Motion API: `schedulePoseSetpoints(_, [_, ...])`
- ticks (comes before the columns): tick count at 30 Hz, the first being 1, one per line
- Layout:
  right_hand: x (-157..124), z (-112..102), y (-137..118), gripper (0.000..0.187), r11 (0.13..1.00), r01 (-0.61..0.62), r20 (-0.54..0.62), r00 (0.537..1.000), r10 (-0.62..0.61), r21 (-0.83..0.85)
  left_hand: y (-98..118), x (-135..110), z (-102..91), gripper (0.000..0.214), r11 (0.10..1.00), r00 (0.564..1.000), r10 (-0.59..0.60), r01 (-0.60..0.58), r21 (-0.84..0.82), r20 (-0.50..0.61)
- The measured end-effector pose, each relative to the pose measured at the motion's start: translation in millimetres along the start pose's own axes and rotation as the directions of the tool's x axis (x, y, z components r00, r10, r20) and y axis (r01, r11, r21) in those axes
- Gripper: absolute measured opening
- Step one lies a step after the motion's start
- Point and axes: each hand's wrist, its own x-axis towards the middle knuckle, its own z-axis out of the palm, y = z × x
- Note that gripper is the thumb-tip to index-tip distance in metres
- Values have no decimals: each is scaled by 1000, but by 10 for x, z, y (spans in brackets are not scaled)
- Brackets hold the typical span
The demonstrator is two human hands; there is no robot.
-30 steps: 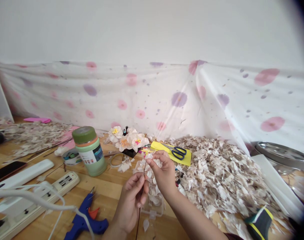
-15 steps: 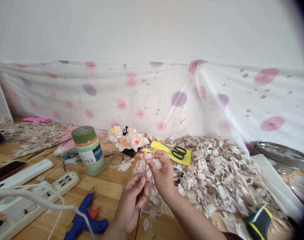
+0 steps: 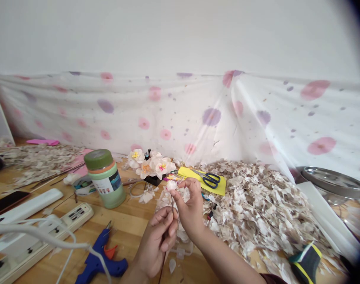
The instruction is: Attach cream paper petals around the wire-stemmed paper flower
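My left hand [image 3: 158, 242] pinches a thin dark wire stem [image 3: 171, 205] that stands upright above the wooden table [image 3: 132, 221]. My right hand [image 3: 189, 203] is closed on a small white petal bud [image 3: 171, 185] at the stem's top. Just beyond them lies a cluster of finished paper flowers [image 3: 150, 163] with yellow, orange and pink centres. Loose white petals [image 3: 180, 232] lie under my hands in a clear plastic box.
A blue glue gun [image 3: 101, 258] lies front left by a white power strip [image 3: 44, 236] and cable. A green-lidded jar [image 3: 105, 177] stands left of the flowers. Scissors [image 3: 208, 178] rest on yellow paper. A big heap of pale scraps [image 3: 263, 209] fills the right; a metal bowl [image 3: 335, 182] sits far right.
Both hands have sunk slightly and drawn closer together. My right fingers have closed more tightly round the petals at the stem's top.
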Motion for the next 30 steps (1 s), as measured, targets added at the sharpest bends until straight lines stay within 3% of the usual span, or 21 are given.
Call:
schedulePoseSetpoints(11, [56, -73, -36, 13, 986, -73, -13, 997, 76, 152, -7, 91, -25, 26, 997, 995, 83, -83, 7, -61])
schedulePoseSetpoints(14, [51, -84, -57, 17, 936, -200, -21, 976, 215, 290, -4, 79, -7, 29, 994, 990, 111, -111, -1, -89])
schedulePoseSetpoints(17, [10, -35, -96, 24, 789, -388, 94, 915, 393, 477, -12, 69, -11, 28, 991, 992, 102, -108, -74, -75])
schedulePoseSetpoints(20, [-38, 32, -148, 27, 598, -570, 357, 821, 447, 563, -50, 97, -79, 23, 981, 996, 74, -66, -181, 41])
schedulePoseSetpoints(22, [-54, 59, -175, 27, 525, -628, 448, 778, 441, 574, -86, 130, -142, 17, 970, 983, 81, -39, -240, 165])
schedulePoseSetpoints(26, [-35, 46, -197, 28, 533, -581, 391, 812, 434, 615, -133, 179, -220, 10, 957, 917, 116, 0, -292, 380])
schedulePoseSetpoints(30, [-3, 9, -242, 29, 537, -590, 380, 804, 458, 603, -148, 190, -228, 11, 957, 890, 107, 28, -288, 444])
